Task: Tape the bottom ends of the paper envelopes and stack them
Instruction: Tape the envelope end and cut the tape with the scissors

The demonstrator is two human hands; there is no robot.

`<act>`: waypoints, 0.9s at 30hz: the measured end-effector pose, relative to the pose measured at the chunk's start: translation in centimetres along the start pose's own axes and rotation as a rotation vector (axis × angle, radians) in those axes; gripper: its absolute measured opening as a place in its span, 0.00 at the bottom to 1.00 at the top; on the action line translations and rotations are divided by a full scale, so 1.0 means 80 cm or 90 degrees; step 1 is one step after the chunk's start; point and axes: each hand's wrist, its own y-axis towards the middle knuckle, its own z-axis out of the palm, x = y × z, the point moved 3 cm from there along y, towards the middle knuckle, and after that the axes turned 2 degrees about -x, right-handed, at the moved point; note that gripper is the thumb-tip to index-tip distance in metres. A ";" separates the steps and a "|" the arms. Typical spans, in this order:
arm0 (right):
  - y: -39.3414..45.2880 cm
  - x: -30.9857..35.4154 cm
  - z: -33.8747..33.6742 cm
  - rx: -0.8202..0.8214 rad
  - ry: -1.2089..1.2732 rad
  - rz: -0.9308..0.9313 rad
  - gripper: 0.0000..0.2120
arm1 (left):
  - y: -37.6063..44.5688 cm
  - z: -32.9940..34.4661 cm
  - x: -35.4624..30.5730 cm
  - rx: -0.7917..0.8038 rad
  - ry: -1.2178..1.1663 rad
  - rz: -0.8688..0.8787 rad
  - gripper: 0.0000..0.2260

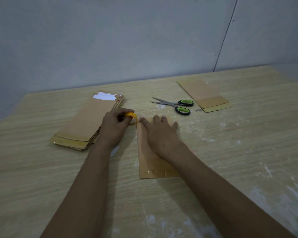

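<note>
A brown paper envelope (150, 166) lies lengthwise in the middle of the table, with shiny tape across its near end. My right hand (159, 133) presses flat on its far half, fingers spread and straight. My left hand (114, 126) grips a yellow tape roll (132, 116) just left of the envelope's far left corner; a short strip runs from the roll to that corner. A thick pile of envelopes (88, 124) lies to the left. A small stack of envelopes (204, 96) sits at the far right.
Scissors (176, 105) with green-and-black handles lie open between the middle envelope and the far right stack. The wooden table (230, 169) has white smears on its right side. A grey wall stands right behind the table's far edge.
</note>
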 end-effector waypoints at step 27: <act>-0.002 0.001 -0.004 -0.001 -0.007 -0.004 0.27 | -0.001 -0.004 0.001 -0.015 -0.042 -0.001 0.12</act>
